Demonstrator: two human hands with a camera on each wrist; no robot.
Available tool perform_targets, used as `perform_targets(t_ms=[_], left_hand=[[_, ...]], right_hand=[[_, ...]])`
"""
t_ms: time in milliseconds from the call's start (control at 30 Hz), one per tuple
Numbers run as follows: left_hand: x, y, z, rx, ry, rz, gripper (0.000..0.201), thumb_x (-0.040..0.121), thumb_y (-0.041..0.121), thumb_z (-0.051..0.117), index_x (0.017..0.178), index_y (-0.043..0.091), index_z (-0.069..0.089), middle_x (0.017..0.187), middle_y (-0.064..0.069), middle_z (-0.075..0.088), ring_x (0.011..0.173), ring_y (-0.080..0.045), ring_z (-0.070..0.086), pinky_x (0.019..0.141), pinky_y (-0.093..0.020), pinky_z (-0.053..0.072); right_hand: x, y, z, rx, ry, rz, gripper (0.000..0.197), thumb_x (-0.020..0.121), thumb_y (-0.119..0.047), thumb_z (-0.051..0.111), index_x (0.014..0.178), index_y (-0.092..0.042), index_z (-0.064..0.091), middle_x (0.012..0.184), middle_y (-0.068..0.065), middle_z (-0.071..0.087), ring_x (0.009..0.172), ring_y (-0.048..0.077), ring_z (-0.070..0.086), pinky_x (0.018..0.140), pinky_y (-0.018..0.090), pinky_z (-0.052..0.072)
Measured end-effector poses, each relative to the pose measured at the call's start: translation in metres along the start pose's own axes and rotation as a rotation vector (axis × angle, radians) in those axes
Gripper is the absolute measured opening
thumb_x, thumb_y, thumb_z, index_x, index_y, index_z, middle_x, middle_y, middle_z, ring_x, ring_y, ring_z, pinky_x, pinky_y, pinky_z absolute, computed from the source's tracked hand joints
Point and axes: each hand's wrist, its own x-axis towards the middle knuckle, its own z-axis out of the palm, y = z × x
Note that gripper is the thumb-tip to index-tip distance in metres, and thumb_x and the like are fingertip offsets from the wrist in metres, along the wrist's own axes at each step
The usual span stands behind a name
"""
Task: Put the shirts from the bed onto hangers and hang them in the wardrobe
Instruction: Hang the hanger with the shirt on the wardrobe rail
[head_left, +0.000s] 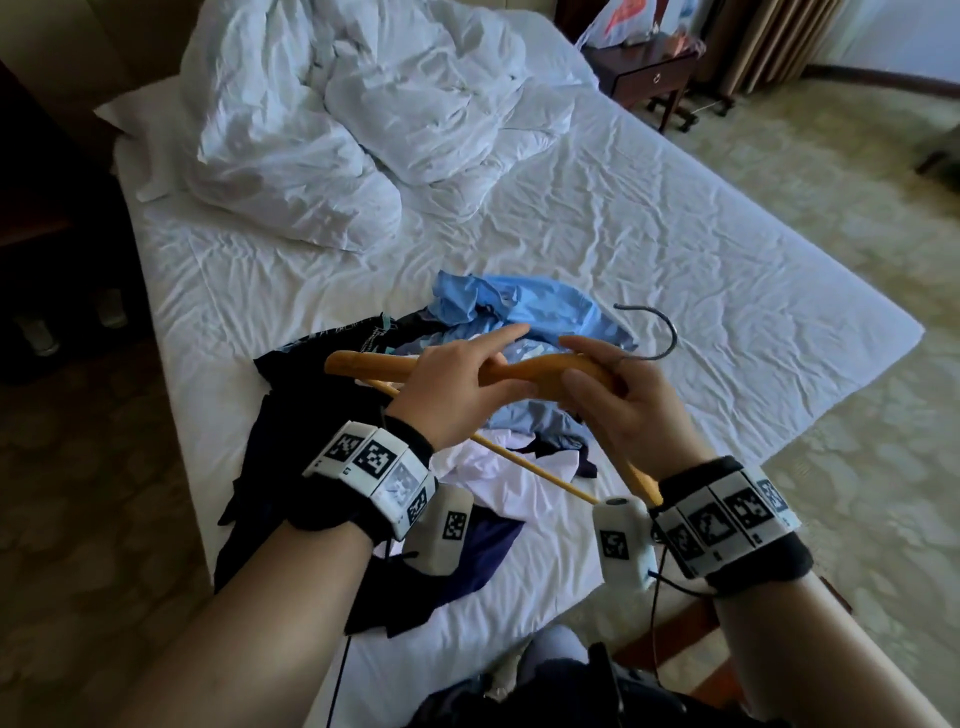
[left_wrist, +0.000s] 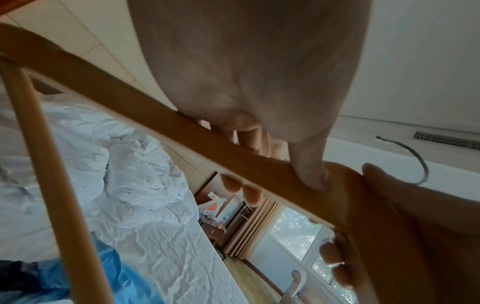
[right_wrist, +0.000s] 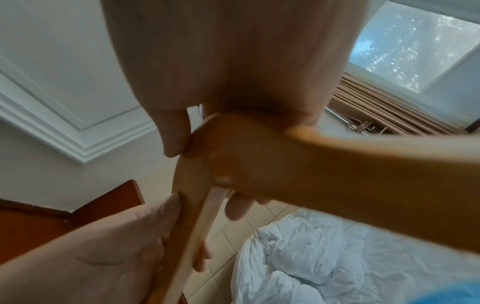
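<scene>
Item: light wooden hanger with grey metal hook (head_left: 524, 371), held level over the pile, hook pointing away; likely being readied for loading. Left hand (head_left: 457, 392): thumb and curled lower fingers grip one shoulder arm, forefinger extended. Right hand (head_left: 618, 400): fingers wrapped round the neck beside the hook. Crumpled light-blue shirt (head_left: 540, 306), dark navy garment (head_left: 291, 415) and white garment (head_left: 493, 478): heaped on white-sheeted bed (head_left: 649, 249), none yet hung. Wardrobe: not visible

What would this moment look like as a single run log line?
step: hanger ready | hands: left hand and right hand both grip wooden hanger above shirts | shirts: piled on bed, none on hanger
</scene>
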Motion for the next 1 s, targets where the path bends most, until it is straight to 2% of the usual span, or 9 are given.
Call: perform_targets(t_ms=[167,333,467,567,667,733,800,867,1000], left_hand=[[0.044,-0.01,0.001,0.015,0.056,0.016,0.064,0.084,0.045,0.069,0.141,0.024,0.048,0.095,0.011,0.068,0.099,-0.013,0.063,0.099,-0.04,0.044],[0.083,-0.028,0.0,0.112,0.159,-0.072,0.072,0.073,0.064,0.066,0.132,0.023,0.059,0.101,0.0,0.072,0.1,-0.017,0.063,0.099,-0.041,0.044],[0.116,-0.041,0.01,0.049,0.176,-0.24,0.064,0.075,0.048,0.076,0.131,0.021,0.059,0.092,0.005,0.073,0.093,-0.011,0.065,0.094,-0.038,0.047],[0.137,-0.047,0.029,0.079,0.294,-0.3,0.067,0.073,0.043,0.079,0.131,0.018,0.058,0.098,0.004,0.07,0.099,-0.012,0.061,0.095,-0.035,0.047],[0.146,-0.066,0.047,0.091,0.457,-0.407,0.067,0.078,0.033,0.079,0.136,0.011,0.053,0.12,-0.01,0.062,0.114,-0.021,0.056,0.097,-0.033,0.045],[0.14,-0.082,0.057,0.078,0.513,-0.555,0.061,0.084,0.024,0.074,0.137,0.005,0.051,0.127,-0.016,0.059,0.118,-0.027,0.054,0.102,-0.036,0.042],[0.125,-0.097,0.066,0.071,0.52,-0.706,0.054,0.088,0.021,0.069,0.136,0.004,0.051,0.129,-0.019,0.057,0.119,-0.031,0.053,0.101,-0.037,0.041],[0.112,-0.11,0.073,0.075,0.508,-0.827,0.048,0.092,0.022,0.064,0.136,0.006,0.052,0.127,-0.018,0.057,0.118,-0.032,0.053,0.098,-0.035,0.041],[0.107,-0.141,0.085,0.036,0.456,-0.979,0.051,0.095,0.027,0.059,0.141,0.01,0.046,0.136,-0.015,0.051,0.124,-0.029,0.049,0.103,-0.039,0.04]], right_hand=[[0.048,-0.001,-0.009,0.074,-0.054,-0.022,0.021,0.083,-0.023,0.061,0.102,-0.029,0.067,0.09,-0.008,0.071,0.068,0.01,0.065,0.065,0.023,0.053],[0.101,0.013,-0.018,0.089,-0.186,-0.055,0.021,0.093,-0.007,0.059,0.101,-0.025,0.066,0.094,-0.001,0.065,0.068,0.005,0.062,0.064,0.019,0.05],[0.153,0.033,-0.035,0.088,-0.423,0.049,0.022,0.095,-0.005,0.056,0.099,-0.024,0.066,0.083,-0.003,0.066,0.063,0.012,0.06,0.062,0.025,0.051],[0.186,0.056,-0.048,0.063,-0.516,0.041,0.021,0.094,-0.006,0.058,0.098,-0.024,0.069,0.088,0.002,0.065,0.07,0.015,0.06,0.064,0.027,0.053],[0.21,0.092,-0.049,0.035,-0.489,-0.013,0.025,0.092,-0.005,0.062,0.096,-0.028,0.071,0.1,0.012,0.061,0.079,0.016,0.061,0.069,0.033,0.055],[0.22,0.12,-0.047,0.01,-0.42,-0.018,0.031,0.09,-0.002,0.063,0.09,-0.033,0.07,0.096,0.014,0.061,0.082,0.024,0.062,0.073,0.044,0.054],[0.23,0.144,-0.042,0.012,-0.358,0.029,0.027,0.09,-0.002,0.063,0.087,-0.028,0.071,0.089,0.01,0.061,0.079,0.026,0.061,0.071,0.046,0.052],[0.239,0.161,-0.035,0.029,-0.322,0.099,0.019,0.09,-0.002,0.062,0.088,-0.019,0.07,0.085,0.004,0.058,0.074,0.017,0.056,0.07,0.038,0.047],[0.252,0.182,-0.019,0.0,-0.319,0.158,0.01,0.09,-0.003,0.062,0.088,-0.009,0.069,0.096,0.024,0.057,0.071,0.007,0.052,0.067,0.016,0.041]])
